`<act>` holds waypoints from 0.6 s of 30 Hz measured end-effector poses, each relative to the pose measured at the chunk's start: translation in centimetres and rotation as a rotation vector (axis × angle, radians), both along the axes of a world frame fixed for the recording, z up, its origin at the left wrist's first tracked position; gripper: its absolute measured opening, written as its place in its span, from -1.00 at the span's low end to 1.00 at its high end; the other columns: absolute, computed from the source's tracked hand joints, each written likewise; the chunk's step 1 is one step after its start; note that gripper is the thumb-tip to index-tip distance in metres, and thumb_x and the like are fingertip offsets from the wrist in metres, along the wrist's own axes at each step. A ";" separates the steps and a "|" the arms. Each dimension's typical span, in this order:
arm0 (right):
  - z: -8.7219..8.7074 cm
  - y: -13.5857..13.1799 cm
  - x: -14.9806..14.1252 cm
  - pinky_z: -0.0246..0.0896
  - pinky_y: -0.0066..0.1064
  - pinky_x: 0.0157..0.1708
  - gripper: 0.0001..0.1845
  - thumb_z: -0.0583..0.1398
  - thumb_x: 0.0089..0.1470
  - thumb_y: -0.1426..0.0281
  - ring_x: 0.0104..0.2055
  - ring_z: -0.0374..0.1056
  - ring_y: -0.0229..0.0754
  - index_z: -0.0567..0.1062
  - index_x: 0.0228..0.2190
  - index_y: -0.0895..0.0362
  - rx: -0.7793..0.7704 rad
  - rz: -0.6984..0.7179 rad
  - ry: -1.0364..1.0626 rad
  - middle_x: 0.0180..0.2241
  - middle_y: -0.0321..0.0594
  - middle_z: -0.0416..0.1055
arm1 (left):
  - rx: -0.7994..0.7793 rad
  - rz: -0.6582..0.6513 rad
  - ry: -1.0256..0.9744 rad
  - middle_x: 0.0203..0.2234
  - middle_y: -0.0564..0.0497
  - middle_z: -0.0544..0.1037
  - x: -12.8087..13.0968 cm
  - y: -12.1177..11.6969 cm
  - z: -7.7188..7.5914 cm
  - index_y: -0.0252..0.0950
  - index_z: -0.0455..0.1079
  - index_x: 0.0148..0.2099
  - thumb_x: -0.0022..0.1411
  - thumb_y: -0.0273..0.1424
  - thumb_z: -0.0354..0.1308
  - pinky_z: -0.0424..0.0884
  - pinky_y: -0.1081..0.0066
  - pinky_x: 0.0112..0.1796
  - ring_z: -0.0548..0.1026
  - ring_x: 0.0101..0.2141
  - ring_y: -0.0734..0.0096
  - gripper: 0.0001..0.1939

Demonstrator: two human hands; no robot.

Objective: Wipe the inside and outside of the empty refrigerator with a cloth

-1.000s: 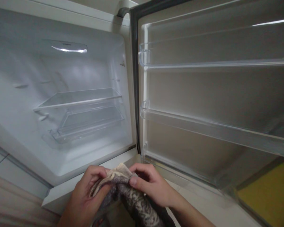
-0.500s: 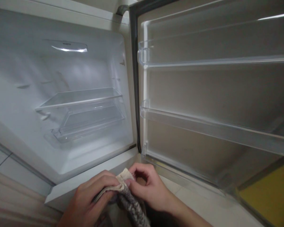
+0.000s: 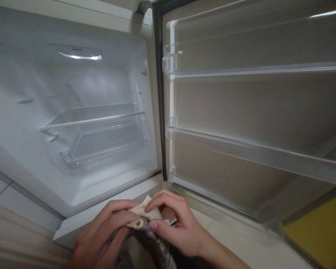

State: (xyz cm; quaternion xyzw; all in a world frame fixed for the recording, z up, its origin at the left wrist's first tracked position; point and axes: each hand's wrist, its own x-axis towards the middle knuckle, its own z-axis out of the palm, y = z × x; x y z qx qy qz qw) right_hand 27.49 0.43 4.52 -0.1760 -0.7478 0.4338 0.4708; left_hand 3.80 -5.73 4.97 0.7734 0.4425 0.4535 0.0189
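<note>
A grey and beige patterned cloth [image 3: 145, 223] is gripped between both hands at the bottom centre of the view. My left hand [image 3: 100, 235] pinches its left side and my right hand [image 3: 176, 224] closes on its beige upper edge. The rest of the cloth hangs down and out of view. Both hands are just in front of the lower front edge of an open fridge [image 3: 106, 203]. Its white inside holds a clear shelf [image 3: 92, 114] with a clear drawer [image 3: 106, 144] under it.
The fridge door [image 3: 240, 104] stands open to the right, with two clear door racks [image 3: 254, 149] holding nothing. A light fitting [image 3: 78, 54] is at the top of the fridge's back wall. Wood-look floor [image 3: 14, 243] lies at the lower left, and a yellow surface [image 3: 322, 231] at the lower right.
Both hands have shifted on the cloth. My right hand has moved its fingers over the beige edge, and my left fingers have stretched further across it.
</note>
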 end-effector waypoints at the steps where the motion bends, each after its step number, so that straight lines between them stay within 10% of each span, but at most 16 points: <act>1: 0.0 0.1 -0.1 0.29 -0.46 -0.06 -0.82 0.37 0.32 0.30 -0.07 0.48 -0.22 0.66 -0.11 0.13 -0.018 0.002 0.012 -0.12 -0.18 0.58 | 0.013 -0.012 0.030 -0.15 -0.02 0.77 0.0 -0.1 -0.1 -0.01 0.71 -0.09 0.39 -0.36 0.26 0.63 0.50 -0.10 0.74 -0.12 0.24 -0.80; 18: -2.2 -1.0 -0.6 0.07 -0.47 -0.32 -0.63 0.22 0.44 0.09 -0.36 0.23 -0.31 0.47 -0.28 0.14 -0.226 -0.109 0.032 -0.43 -0.32 0.33 | -0.054 -0.078 -0.029 -0.26 0.18 0.73 0.3 -0.1 1.1 -0.07 0.58 -0.09 0.39 -0.53 0.19 0.55 0.73 -0.17 0.72 -0.27 0.55 -0.76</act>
